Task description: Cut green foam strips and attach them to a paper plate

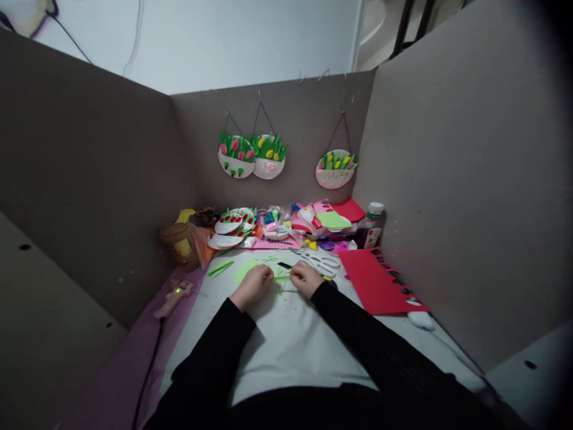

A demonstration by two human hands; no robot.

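My left hand (255, 284) is closed, its fingertips pinching one end of a narrow light green paper strip (282, 278). The other end meets the closed fingers of my right hand (307, 279). A dark pointed blade (283, 265) shows just beyond my right hand, and a yellow and black part (332, 282) shows on its other side; whether they belong together is hidden. Under and around the hands lie a light green sheet (244, 272) and thin green scraps (282, 292). White-handled scissors (323, 263) lie behind my right hand, and folded green strips (220, 269) lie to the left.
A pink glue gun (172, 297) with a lit green light and black cord lies left, near a brown cup (181, 246). Paper-plate flower crafts (228, 224) and bagged supplies line the back. Red sheets (376, 283), a bottle (373, 224) and a white mouse-like object (421, 321) sit right. Grey panels surround the table.
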